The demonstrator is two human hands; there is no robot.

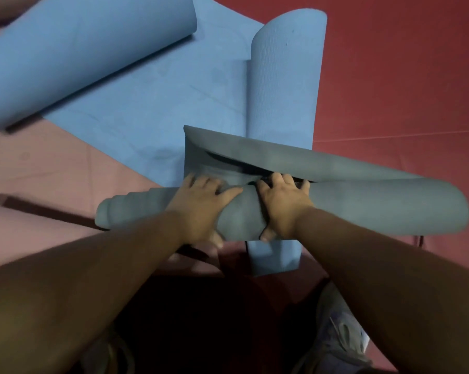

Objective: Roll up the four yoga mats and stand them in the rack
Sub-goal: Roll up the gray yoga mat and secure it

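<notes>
A grey-blue yoga mat [376,206] lies rolled crosswise in front of me, its loose end flap [255,152] still lifted behind the roll. My left hand [201,203] and my right hand [282,203] both grip the roll near its middle, fingers over the top and thumbs underneath. A light blue mat [147,103] lies partly unrolled beyond it, with a rolled end at the upper left [79,55] and another rolled part [284,76] on the right. A pink mat [39,168] lies flat at the left. No rack is in view.
The floor [403,76] is dark red padded matting. My shoes [341,344] stand at the bottom of the view, close under the grey-blue roll. A thin dark strap [193,253] lies on the floor below my left hand.
</notes>
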